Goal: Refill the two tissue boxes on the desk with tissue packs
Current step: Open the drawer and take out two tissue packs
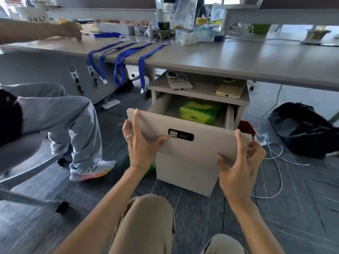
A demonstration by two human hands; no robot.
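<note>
A small beige cabinet stands under the desk with its top drawer pulled out. Inside the drawer lie bright green tissue packs. My left hand grips the left end of the drawer front, fingers round the edge and thumb on the face. At the right end my right hand holds the same panel, index finger up along the edge and the other fingers curled behind it. On the desk at the back sits a pale blue tissue pack with crumpled white tissue; I cannot pick out the tissue boxes in the clutter.
Two phones lie on the cabinet's top. Blue lanyards hang over the desk edge. Another person sits at left, leg close by. A black bag and white cables lie on the floor at right.
</note>
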